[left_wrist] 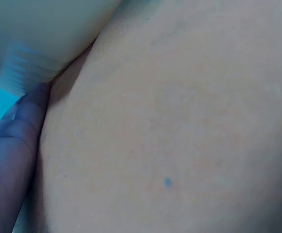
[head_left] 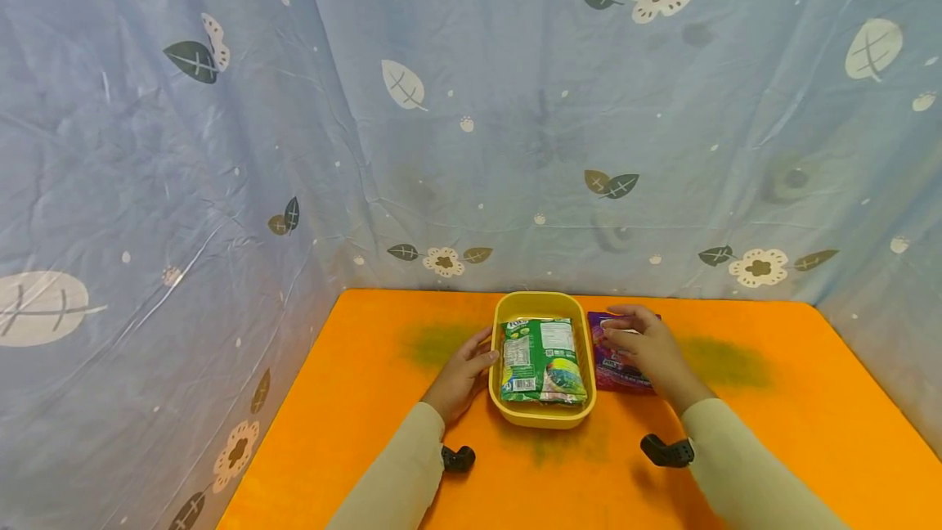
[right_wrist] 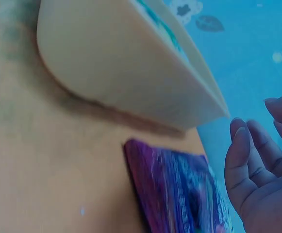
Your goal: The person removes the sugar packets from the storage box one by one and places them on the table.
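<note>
A yellow plastic basket [head_left: 542, 422] stands on the orange table, with a green printed packet [head_left: 543, 358] lying in it. My left hand [head_left: 459, 375] rests against the basket's left side, thumb and fingertips at its wall and rim. In the left wrist view, fingers [left_wrist: 31, 114] reach along the table to the pale basket wall [left_wrist: 39, 43]. A purple packet [head_left: 614, 370] lies flat just right of the basket. My right hand [head_left: 651, 350] hovers over that packet with loosely bent fingers and nothing between them. The right wrist view shows this hand [right_wrist: 267, 179] apart from both basket and packet.
The orange table top [head_left: 795, 399] has darker greenish patches on either side. Blue leaf-printed curtains [head_left: 515, 145] hang behind it and along the left and right. A black strap end [head_left: 458, 459] sits at the left wrist, another [head_left: 666, 451] at the right.
</note>
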The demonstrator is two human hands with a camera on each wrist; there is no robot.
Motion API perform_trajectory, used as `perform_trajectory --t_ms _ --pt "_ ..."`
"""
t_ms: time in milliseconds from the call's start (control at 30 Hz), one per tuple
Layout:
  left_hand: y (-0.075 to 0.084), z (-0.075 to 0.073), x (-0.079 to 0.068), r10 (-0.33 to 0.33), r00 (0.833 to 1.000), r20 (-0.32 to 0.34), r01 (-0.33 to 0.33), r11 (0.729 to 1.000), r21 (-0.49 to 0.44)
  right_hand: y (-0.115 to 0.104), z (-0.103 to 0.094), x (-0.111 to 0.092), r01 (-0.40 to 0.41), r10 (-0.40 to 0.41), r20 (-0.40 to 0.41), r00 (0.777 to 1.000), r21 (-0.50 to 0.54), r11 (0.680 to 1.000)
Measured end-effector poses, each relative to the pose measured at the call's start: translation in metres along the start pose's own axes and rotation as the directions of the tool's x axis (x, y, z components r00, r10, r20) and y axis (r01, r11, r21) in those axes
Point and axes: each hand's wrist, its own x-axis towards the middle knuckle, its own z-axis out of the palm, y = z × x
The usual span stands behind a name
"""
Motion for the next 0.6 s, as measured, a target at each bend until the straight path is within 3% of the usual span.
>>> perform_trajectory --t_ms 600 --pt "0.002 0.001 -0.002 -0.003 1.0 -0.003 0.003 1.0 -0.023 -0.024 0.039 0.0 -0.013 0.0 0.112 0.994 0.114 0.993"
